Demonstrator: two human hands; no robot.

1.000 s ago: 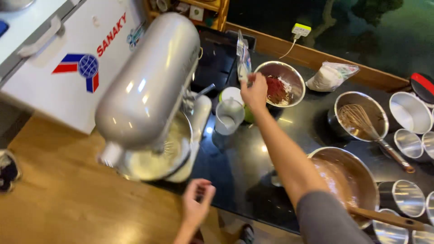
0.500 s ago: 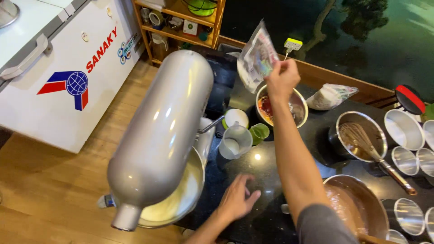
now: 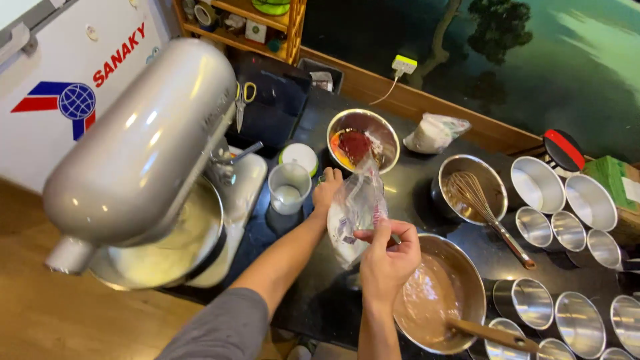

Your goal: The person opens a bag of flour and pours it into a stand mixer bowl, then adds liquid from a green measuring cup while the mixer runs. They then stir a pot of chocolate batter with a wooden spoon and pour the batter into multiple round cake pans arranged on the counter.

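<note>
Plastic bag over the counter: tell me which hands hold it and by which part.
Both hands hold the clear plastic bag. The left hand grips its upper left edge; the right hand pinches its lower right side, above the bowl of brown batter.

We see a grey stand mixer, brown batter, a clear plastic bag — white powder inside — and a black countertop.

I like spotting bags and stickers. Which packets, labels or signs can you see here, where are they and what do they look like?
Clear plastic bag: held between the left hand and the right hand, crinkly, with printed patches.
White tied bag: on the dark counter by the wooden edge, lumpy.
Logo on the white chest freezer: top left, red letters, blue globe, red and blue stripes.
Green box: far right, partly hidden.
</note>
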